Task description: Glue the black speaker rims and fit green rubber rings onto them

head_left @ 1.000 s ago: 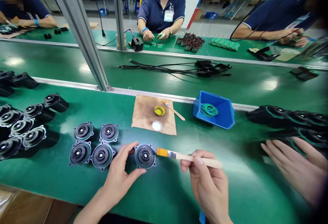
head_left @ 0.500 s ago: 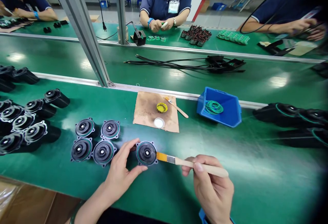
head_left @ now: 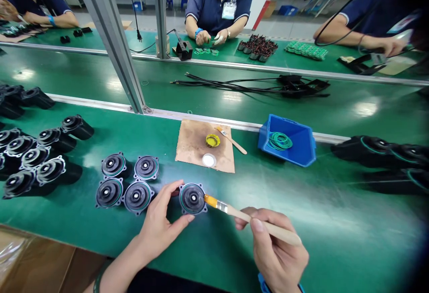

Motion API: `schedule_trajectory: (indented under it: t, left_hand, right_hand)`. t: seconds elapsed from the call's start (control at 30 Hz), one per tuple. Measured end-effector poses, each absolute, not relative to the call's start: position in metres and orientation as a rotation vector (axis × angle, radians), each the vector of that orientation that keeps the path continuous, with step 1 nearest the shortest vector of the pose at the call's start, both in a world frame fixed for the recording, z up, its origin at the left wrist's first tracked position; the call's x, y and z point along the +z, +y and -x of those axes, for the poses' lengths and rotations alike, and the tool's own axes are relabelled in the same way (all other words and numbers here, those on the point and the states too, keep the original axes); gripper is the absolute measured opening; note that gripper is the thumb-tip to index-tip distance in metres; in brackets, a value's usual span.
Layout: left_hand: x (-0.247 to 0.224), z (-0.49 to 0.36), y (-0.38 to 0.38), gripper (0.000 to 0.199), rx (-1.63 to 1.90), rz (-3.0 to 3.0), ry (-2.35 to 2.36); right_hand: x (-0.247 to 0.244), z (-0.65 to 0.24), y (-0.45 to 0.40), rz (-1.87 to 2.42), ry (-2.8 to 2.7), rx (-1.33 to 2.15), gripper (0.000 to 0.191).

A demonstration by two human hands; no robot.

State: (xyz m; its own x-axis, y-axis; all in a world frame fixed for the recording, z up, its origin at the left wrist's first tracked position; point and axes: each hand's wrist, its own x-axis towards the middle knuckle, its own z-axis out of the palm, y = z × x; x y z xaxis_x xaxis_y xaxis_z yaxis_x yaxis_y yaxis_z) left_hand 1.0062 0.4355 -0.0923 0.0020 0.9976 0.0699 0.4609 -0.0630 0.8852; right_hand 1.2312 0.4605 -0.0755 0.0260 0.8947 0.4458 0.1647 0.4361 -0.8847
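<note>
My left hand (head_left: 160,221) grips a round black motor housing (head_left: 193,198) from its left side, thumb at the near edge and fingers at the far edge. A green ring runs around the inside of its rim. My right hand (head_left: 276,244) is closed on the wooden handle of a flat paintbrush (head_left: 231,211). The brush's orange bristles touch the right side of the housing's rim. To the left of my left hand stand several like housings (head_left: 136,196) in a group. Beyond the held housing, a yellow cap (head_left: 212,140) lies on a stained piece of cardboard (head_left: 187,143).
A second brush (head_left: 234,142) and a white disc (head_left: 209,160) lie on the cardboard. Right of it sits a blue bin (head_left: 301,150) with green rings (head_left: 280,141). More housings stand at far left and right. A metal post (head_left: 110,38) rises ahead; co-workers sit across the bench.
The brush has tilted more steeply, its bristles shifting slightly up along the right side of the housing's rim. My left hand keeps its hold. The view has shifted slightly.
</note>
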Motion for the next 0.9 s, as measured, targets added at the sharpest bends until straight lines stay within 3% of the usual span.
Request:
schedule_trajectory:
  t: [0.37, 0.53, 0.73, 0.9]
  left_hand:
    - [-0.093, -1.009, 0.435, 0.053, 1.052, -1.582, 1.585]
    - [-0.089, -1.006, 0.436, 0.081, 1.009, -1.529, 1.415]
    - [-0.096, -1.008, 0.439, 0.076, 1.045, -1.504, 1.485]
    - [-0.092, -1.007, 0.439, 0.090, 0.990, -1.670, 1.429]
  right_hand:
    - [-0.067, -1.230, 0.443, 0.809, -1.690, 0.685, 0.032]
    - [-0.068, -1.227, 0.440, 0.825, -1.708, 0.634, 0.026]
    - [-0.069, -1.228, 0.437, 0.799, -1.751, 0.592, 0.028]
    - [-0.066, -1.227, 0.436, 0.816, -1.765, 0.553, 0.029]
